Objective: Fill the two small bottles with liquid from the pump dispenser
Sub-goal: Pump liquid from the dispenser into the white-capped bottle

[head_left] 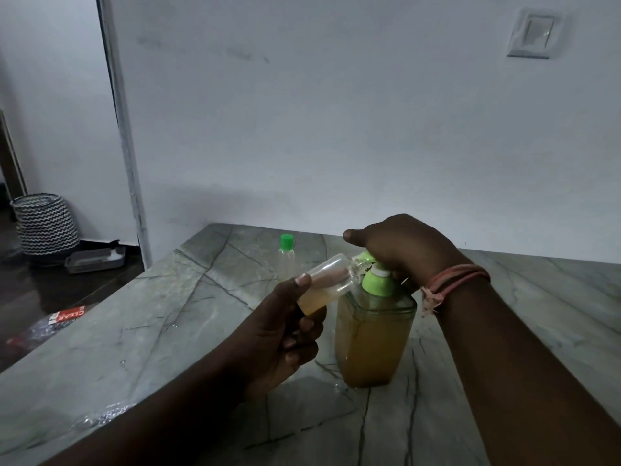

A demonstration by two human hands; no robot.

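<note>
My left hand [285,331] grips a small bottle [331,284] at frame centre, tilted, its mouth at the green spout; amber liquid pools in its lower end; my right hand [400,250] presses closed over the pump dispenser [373,334] on the marble surface [168,331]; a second small bottle [286,260], green-capped, stands behind, upper centre.

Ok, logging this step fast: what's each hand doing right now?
Left hand: closed around the tilted small bottle.
Right hand: pressing down on the pump dispenser head.
</note>
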